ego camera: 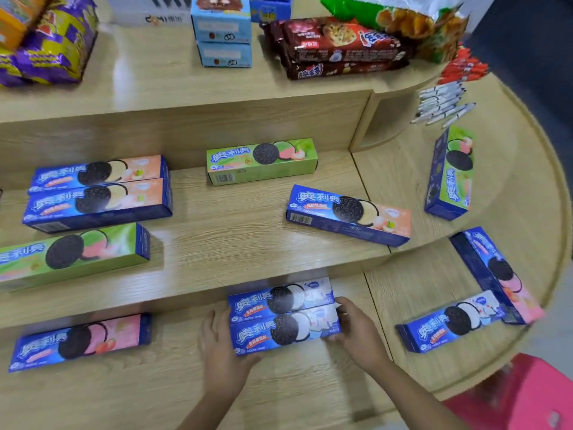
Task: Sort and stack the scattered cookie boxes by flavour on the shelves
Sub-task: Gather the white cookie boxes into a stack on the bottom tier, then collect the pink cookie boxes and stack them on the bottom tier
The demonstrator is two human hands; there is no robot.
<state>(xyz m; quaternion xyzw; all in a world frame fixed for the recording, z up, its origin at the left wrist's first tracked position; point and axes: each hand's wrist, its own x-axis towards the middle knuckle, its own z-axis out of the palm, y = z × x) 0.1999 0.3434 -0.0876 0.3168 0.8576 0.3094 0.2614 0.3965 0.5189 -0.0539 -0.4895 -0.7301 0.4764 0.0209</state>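
Two white-and-blue cookie boxes (283, 315) lie side by side on the lowest shelf. My left hand (221, 346) presses their left end and my right hand (356, 333) grips their right end. A third white-and-blue box (449, 324) lies at the lower right, with a pink box (496, 274) partly over it. Another pink box (80, 339) lies on the lowest shelf at left. On the middle shelf two peach boxes (99, 193) sit together at left, and a single peach box (348, 214) lies at right. Green boxes lie at the front left (73, 254), the back middle (262, 161) and the far right (451, 173).
The top shelf (161, 76) holds purple snack bags (49, 41), light blue boxes (223, 32), brown cookie packs (338, 48) and a green bag (403, 17). White sticks (443, 103) lie by the rounded right end. The shelves' curved edge (545, 212) runs down the right.
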